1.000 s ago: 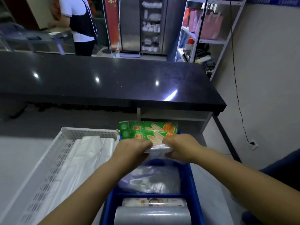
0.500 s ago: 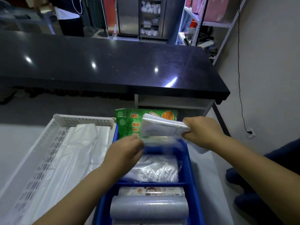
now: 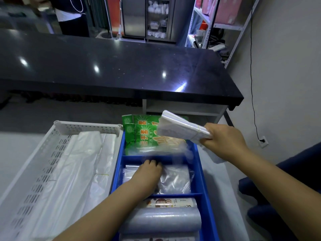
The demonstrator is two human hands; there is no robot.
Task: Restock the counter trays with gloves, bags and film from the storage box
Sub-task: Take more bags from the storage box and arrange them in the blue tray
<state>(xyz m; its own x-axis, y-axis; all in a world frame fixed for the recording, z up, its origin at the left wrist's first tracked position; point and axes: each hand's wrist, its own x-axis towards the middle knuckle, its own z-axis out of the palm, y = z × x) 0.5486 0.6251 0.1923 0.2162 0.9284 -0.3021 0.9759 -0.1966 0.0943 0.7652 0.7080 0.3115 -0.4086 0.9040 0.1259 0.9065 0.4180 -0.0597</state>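
A blue divided storage box [image 3: 205,173] lies in front of me. Green glove packs [image 3: 139,134] stand in its far section, and clear bags [image 3: 175,180] fill the middle one. The near section holds film rolls [image 3: 165,220]. My right hand [image 3: 225,140] grips a banded bundle of clear bags [image 3: 178,129], raised above the box's far right corner. My left hand [image 3: 147,173] lies palm down on the clear bags in the middle section. Its fingers bend down at the far divider and their tips are hidden.
A white perforated tray [image 3: 86,126] with white plastic bags [image 3: 78,162] sits left of the box. A long black counter [image 3: 121,66] runs across beyond. A person [image 3: 73,18] stands behind it, metal shelving [image 3: 217,23] is at the back right, and a dark blue seat [image 3: 286,188] is at the right.
Both hands held the bundle low over the box. My right hand lifted it up and to the right. My left hand let go and dropped into the middle section.
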